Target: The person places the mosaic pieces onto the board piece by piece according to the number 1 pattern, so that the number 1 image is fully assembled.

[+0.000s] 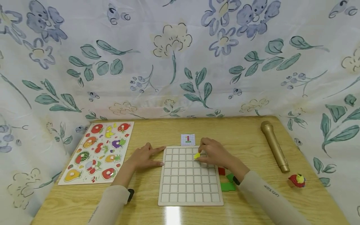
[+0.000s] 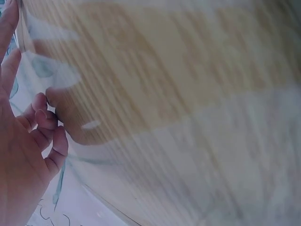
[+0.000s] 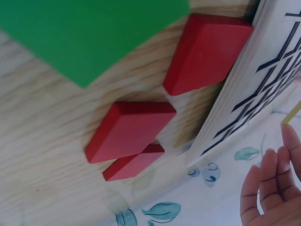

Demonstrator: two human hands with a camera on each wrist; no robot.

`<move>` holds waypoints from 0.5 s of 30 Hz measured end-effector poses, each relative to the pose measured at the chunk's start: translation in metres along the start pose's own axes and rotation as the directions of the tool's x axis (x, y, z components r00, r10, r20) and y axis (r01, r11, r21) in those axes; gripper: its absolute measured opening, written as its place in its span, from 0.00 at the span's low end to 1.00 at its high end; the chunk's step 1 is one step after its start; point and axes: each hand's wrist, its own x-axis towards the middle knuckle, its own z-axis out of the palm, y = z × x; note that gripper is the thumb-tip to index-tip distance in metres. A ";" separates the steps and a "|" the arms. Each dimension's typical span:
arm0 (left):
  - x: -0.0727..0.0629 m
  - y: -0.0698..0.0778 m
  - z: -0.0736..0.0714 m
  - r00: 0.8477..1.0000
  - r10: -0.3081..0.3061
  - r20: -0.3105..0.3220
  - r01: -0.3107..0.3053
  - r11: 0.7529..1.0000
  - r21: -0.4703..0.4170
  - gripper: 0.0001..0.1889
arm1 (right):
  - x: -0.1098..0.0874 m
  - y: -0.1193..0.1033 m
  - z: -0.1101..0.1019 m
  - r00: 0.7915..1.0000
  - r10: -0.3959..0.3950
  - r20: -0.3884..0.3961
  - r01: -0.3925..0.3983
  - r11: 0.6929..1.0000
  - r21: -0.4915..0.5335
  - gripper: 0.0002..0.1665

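A pale grid board [image 1: 189,179] lies on the table in the head view. My left hand [image 1: 143,157] is at its upper left edge, thumb and index finger stretched out to touch it; the other fingers bend loosely in the left wrist view. Between thumb and fingers my right hand [image 1: 212,152] pinches a yellow tile [image 1: 197,155] over the board's upper right cells. Only the tile's thin edge shows in the right wrist view. Behind the board is a small card [image 1: 184,136] printed with a grid and a red and green figure.
Red tiles [image 3: 134,132] and green tiles [image 1: 227,187] lie right of the board, partly below the right forearm. A fruit puzzle board [image 1: 123,140] is at left. A gold microphone [image 1: 275,147] and a small red and yellow object [image 1: 298,180] are at right.
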 end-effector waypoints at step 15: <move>0.000 0.000 0.002 1.000 -0.007 -0.010 0.007 1.000 -0.003 0.40 | 0.012 -0.009 0.008 0.997 -0.070 -0.013 0.070 0.997 -0.011 0.17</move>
